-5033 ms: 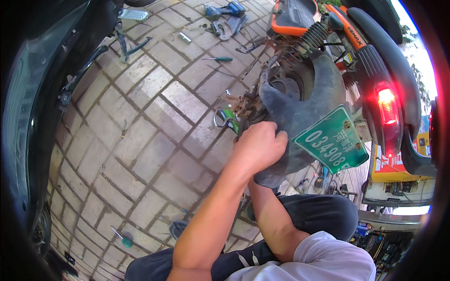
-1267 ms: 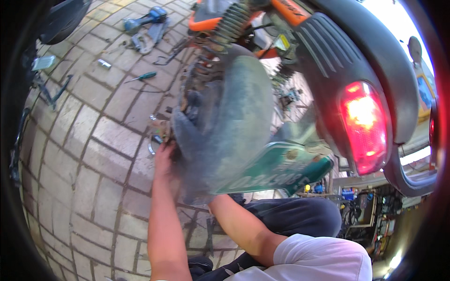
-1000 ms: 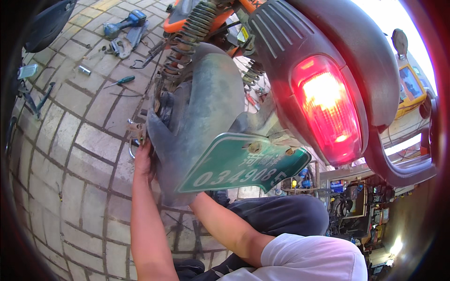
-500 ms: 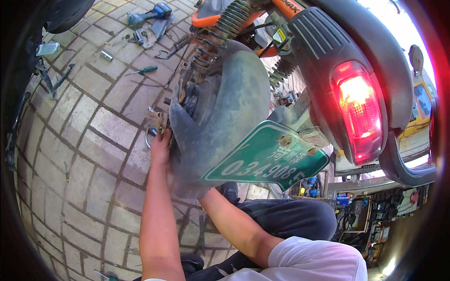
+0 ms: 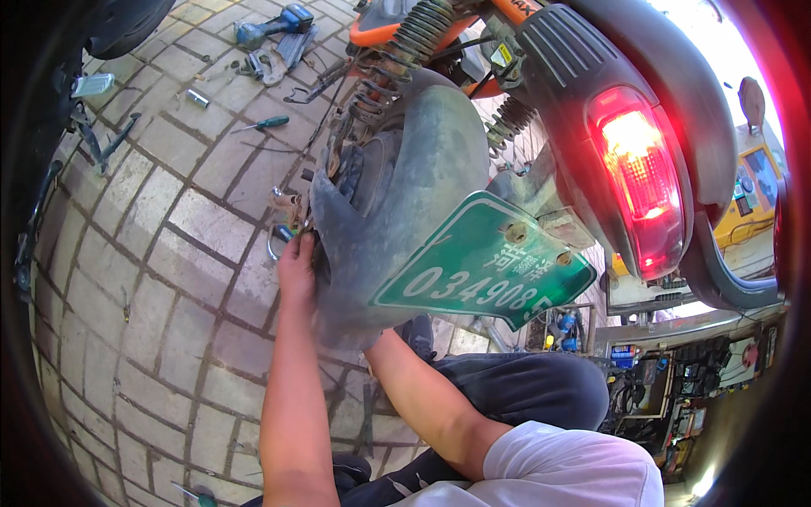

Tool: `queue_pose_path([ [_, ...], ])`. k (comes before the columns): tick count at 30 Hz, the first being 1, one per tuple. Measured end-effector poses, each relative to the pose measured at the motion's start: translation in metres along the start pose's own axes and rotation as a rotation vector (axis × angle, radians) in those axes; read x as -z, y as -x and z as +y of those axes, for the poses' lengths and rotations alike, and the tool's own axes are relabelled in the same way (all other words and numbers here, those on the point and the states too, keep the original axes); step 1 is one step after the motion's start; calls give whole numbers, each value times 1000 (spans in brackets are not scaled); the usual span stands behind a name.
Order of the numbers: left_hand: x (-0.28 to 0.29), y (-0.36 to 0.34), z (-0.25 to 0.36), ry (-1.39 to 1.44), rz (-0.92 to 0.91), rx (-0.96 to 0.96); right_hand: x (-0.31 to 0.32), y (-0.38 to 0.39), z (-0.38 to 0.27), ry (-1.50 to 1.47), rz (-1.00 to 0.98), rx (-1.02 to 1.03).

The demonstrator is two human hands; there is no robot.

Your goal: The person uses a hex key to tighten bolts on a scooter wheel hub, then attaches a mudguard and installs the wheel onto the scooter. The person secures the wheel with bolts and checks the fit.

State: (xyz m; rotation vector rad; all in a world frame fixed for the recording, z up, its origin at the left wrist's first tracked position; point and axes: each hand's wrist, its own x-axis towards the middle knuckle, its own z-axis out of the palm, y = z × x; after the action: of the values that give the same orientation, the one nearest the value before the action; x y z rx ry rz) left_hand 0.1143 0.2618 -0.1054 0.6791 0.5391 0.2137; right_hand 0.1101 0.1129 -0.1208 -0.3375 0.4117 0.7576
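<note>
My left hand (image 5: 296, 260) reaches to the left side of the scooter's rear wheel, below a loose-hanging metal bracket (image 5: 291, 205). Its fingers are bent together at the edge of the dark mudguard (image 5: 439, 160); what they grip is hidden. Close to the fingertips is a shiny curved metal piece (image 5: 272, 245). My right forearm (image 5: 422, 393) goes in beneath the mudguard's lower end, which covers the right hand and its fingers. A green licence plate (image 5: 473, 270) sticks out over that arm, and the red tail light (image 5: 638, 177) glows above it.
On the brick paving (image 5: 160, 279) lie a blue power tool (image 5: 274, 27), a silver socket (image 5: 197, 99) and a screwdriver (image 5: 269, 123). A rusty coil spring (image 5: 414, 38) rises beside the wheel. Shelves with goods (image 5: 659, 380) stand at the right.
The view has shifted slightly, so the plate and tail light sit a little higher. My left hand stays by the wheel with its fingers a little more bent; the right hand stays hidden.
</note>
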Motion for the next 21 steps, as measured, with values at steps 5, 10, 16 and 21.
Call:
queue_pose_path([
  [5, 20, -6, -17, -132, 252, -31, -4, -6, -2, 24, -11, -15],
  [10, -4, -6, -42, -256, 447, -267, 1, 4, -13, 41, 10, -4],
  [16, 19, -27, -57, -363, 314, -403, -7, 1, -20, 82, 4, -25],
  [21, 1, 22, -22, -40, 241, 206, 7, 18, -40, 110, 40, 14],
])
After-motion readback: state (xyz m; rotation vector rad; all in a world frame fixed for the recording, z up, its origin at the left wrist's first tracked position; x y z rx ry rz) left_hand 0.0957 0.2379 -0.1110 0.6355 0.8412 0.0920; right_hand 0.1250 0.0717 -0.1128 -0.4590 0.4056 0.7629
